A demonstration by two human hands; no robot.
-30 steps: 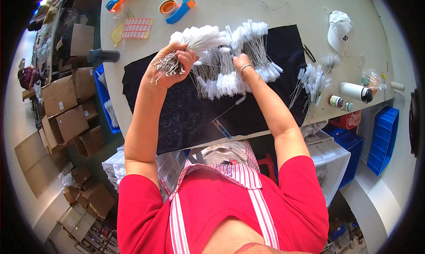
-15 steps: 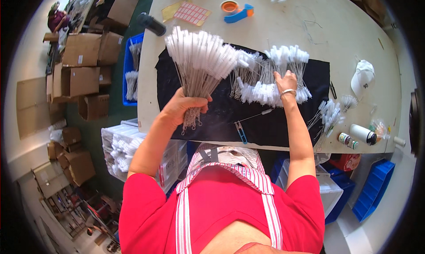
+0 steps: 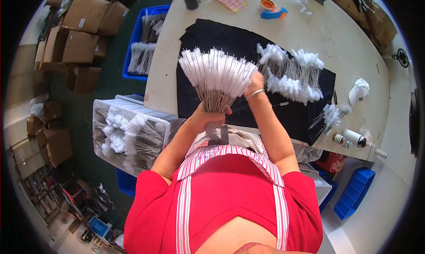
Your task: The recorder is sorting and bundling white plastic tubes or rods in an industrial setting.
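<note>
Left hand [image 3: 208, 117] closed around the wire stems of a fanned bundle of white-tipped brushes [image 3: 217, 75], held above the black cloth [image 3: 230, 41] on the tabletop [image 3: 349, 46]. Right hand [image 3: 255, 82] touches the fan's right edge; finger spread not discernible. Judgement: grip stems firmly, even the tips gently.

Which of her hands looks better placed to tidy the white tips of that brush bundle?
Probably the right hand: it rests at the white brush tips of the bundle, while the left hand is clamped around the wire stems lower down, holding the fan together.
</note>
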